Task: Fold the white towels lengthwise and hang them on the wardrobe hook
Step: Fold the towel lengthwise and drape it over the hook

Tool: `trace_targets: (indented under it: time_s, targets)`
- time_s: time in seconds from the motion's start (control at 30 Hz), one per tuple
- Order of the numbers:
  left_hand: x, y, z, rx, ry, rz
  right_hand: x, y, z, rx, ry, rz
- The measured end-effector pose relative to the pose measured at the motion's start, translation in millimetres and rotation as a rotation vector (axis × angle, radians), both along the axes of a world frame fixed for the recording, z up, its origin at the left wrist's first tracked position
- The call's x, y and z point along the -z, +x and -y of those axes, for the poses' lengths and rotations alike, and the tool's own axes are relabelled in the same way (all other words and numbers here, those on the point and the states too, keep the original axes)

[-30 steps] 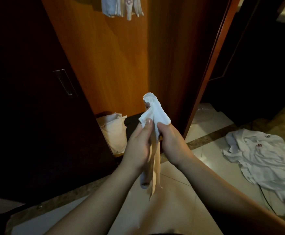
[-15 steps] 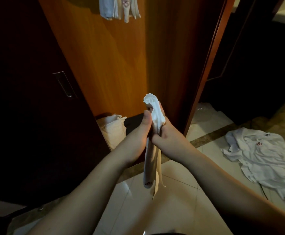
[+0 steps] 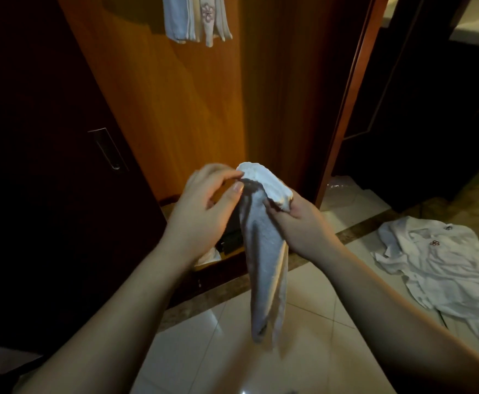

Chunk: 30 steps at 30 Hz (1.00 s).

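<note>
At nine o'clock a dark wardrobe door (image 3: pixel 47 166) fills the left of the view, with a recessed metal handle (image 3: pixel 108 149) set into it, tilted in the wide-angle view. Just right of it stands the lit orange-brown wooden panel (image 3: pixel 175 109) of the wardrobe, and at twelve o'clock a bunch of folded towels (image 3: pixel 197 19) hangs against that panel, their upper ends cut off by the frame's top edge, so what they hang from cannot be told; one of them carries a pink flower motif. Near the centre, the left hand (image 3: pixel 204 211) pinches the top of a white towel (image 3: pixel 263 251) between thumb and fingers at the cloth's left edge. The towel is folded into a long narrow strip, its bunched upper end sticking up between the two hands and the rest hanging straight down toward six o'clock over the pale tiled floor (image 3: pixel 204 359). The right hand (image 3: pixel 303 223) grasps the same towel from the right side just below the bunched top, fingers curled round the cloth. At three to four o'clock a heap of crumpled white towels (image 3: pixel 446 268) lies on the floor, well apart from the hands, with small flower motifs showing on it.
</note>
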<state>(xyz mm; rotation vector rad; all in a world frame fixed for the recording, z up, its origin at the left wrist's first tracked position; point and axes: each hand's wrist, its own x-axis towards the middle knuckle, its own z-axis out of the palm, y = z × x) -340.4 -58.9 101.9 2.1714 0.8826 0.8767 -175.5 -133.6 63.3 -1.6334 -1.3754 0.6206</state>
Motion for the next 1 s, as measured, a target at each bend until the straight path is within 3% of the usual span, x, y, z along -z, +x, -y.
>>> trace_targets:
  time_s: [0.1, 0.23, 0.33, 0.47, 0.6, 0.7, 0.77, 0.87, 1.0]
  targets:
    - [-9, 0, -20, 0.037, 0.188, -0.188, -9, 8, -1, -0.078, 0.032, 0.027]
    - [-30, -4, -39, 0.211, 0.235, -0.354, -14, 13, 0, -0.117, 0.022, 0.007]
    - [-51, -6, -48, 0.316, 0.293, -0.586, -20, 19, 1, -0.142, -0.011, 0.014]
    - [-67, 1, -53, 0.436, 0.574, -0.988, -25, 27, 0, -0.245, -0.034, 0.044]
    - [-75, 9, -52, 0.482, 0.755, -1.167, -34, 35, -2, -0.3, -0.06, 0.056]
    - [-83, 11, -53, 0.523, 0.764, -1.168, -37, 41, -2, -0.323, -0.081, 0.044]
    - [-89, 13, -51, 0.547, 0.662, -1.162, -36, 47, -4, -0.312, -0.096, 0.046]
    - [-95, 14, -46, 0.61, 0.332, -0.9, -36, 57, -7, -0.285, -0.108, -0.003]
    - [-96, 10, -43, 0.58, 0.085, -0.641, -34, 62, -12, -0.298, -0.084, -0.088]
